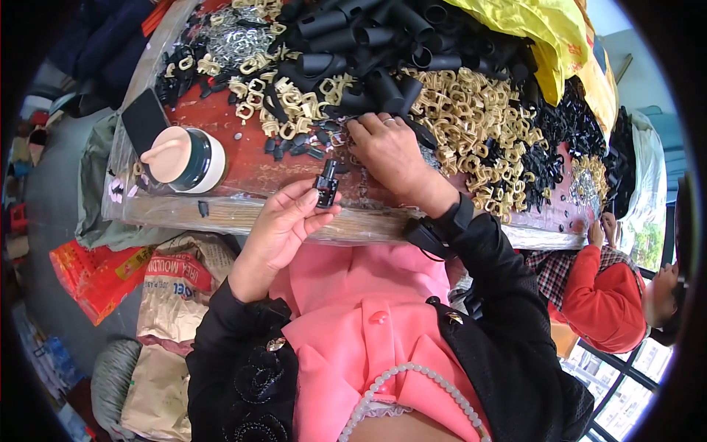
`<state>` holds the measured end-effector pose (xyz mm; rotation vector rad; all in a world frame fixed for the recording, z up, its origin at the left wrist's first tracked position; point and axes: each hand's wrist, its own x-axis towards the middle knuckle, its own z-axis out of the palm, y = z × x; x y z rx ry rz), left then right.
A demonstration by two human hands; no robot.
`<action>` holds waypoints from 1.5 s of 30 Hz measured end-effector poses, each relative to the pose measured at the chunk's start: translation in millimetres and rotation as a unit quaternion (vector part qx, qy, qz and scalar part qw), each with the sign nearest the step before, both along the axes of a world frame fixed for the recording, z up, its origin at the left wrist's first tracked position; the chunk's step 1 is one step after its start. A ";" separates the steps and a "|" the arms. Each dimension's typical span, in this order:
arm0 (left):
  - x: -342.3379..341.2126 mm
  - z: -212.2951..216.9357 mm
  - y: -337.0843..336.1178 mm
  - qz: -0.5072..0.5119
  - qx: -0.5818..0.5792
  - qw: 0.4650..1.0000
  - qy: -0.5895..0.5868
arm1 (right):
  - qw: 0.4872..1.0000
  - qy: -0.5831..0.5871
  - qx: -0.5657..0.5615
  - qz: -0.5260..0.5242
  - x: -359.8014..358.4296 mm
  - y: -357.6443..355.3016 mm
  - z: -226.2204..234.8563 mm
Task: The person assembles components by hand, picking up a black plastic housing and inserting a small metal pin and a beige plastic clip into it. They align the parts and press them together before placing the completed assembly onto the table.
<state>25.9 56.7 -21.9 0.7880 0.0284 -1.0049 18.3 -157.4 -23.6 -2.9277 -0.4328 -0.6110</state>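
Near the table's front edge, my left hand [283, 221] pinches a small black plastic fitting [326, 184] between thumb and fingers, its narrow end pointing up. To the right of it and farther in, my right hand [390, 151] rests palm down on the table with curled fingers. Its fingertips dip among small metal and black pieces, and whatever they pinch is hidden. Small black caps [283, 147] lie scattered left of that hand. Beyond it are black plastic tubes [387, 88], and a large heap of beige plastic clips [471, 125] lies to its right.
A lidded cup [195, 158] and a dark flat phone-like slab [147, 121] stand at the table's left. Silvery metal pieces [236, 40] and a yellow bag [534, 37] lie at the back. Paper sacks [173, 295] stand below left. Another person in red [604, 298] works at the right.
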 end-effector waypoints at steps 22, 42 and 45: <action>0.4 1.5 -17.0 0.049 -0.022 0.999 0.005 | 0.901 0.169 0.390 -0.082 -25.0 -13.1 3.6; -17.7 -8.3 -86.1 0.076 -0.101 0.992 -0.004 | 0.571 0.164 0.802 -0.064 -75.5 -10.3 -7.8; -15.5 -10.1 -85.1 0.068 -0.091 0.993 -0.023 | 0.622 0.173 0.758 -0.090 -76.8 -13.7 -2.4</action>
